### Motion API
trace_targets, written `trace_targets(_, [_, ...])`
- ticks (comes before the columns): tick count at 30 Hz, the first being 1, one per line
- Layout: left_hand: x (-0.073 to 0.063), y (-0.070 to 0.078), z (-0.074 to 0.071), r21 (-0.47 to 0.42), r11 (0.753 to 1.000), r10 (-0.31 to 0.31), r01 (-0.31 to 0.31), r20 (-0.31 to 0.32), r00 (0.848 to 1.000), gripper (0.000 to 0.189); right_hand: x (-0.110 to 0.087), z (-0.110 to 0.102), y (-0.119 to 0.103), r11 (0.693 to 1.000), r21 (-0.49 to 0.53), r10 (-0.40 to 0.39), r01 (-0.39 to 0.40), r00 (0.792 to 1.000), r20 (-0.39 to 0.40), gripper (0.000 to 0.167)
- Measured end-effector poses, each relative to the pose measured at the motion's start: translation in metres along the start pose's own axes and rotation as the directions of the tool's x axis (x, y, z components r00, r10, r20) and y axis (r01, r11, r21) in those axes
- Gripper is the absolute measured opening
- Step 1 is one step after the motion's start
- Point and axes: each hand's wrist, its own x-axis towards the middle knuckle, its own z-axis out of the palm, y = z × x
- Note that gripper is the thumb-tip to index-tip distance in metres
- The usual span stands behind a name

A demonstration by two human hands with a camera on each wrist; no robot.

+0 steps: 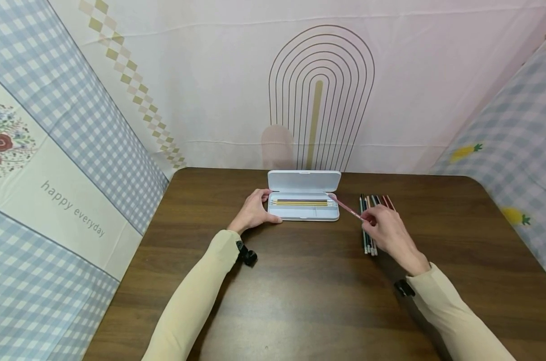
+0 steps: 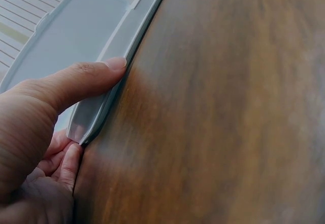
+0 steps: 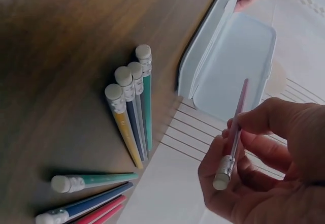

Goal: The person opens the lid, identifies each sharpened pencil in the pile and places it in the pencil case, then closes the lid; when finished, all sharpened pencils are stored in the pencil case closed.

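R grip [image 1: 384, 230]: pink pencil [image 3: 234, 135] | L grip [image 1: 252, 209]: case [image 1: 293, 212] | other pencils [image 1: 366, 243] part-hid

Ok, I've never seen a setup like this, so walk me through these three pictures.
There's no machine here: a person works with two bare hands, and I'll call each one a grip. The widest picture comes from a camera on the head, looking forward and down; the other two come from a camera on each wrist.

On the brown table is an open, pale pencil case with a few pencils inside. To its right lie loose pencils.

The left grip holds the left end of the case, thumb at the front edge. The right grip holds one pinkish pencil, its far end pointing toward the case.
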Motion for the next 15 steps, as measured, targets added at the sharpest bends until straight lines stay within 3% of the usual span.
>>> trace_targets(15, [0.001, -0.002, 0.000, -0.001, 1.000, -0.004, 0.004, -0.001, 1.000, 0.098, 0.035, 0.020, -0.004, 0.984, -0.006, -0.177, 0.177, 0.983, 0.048, 0.012])
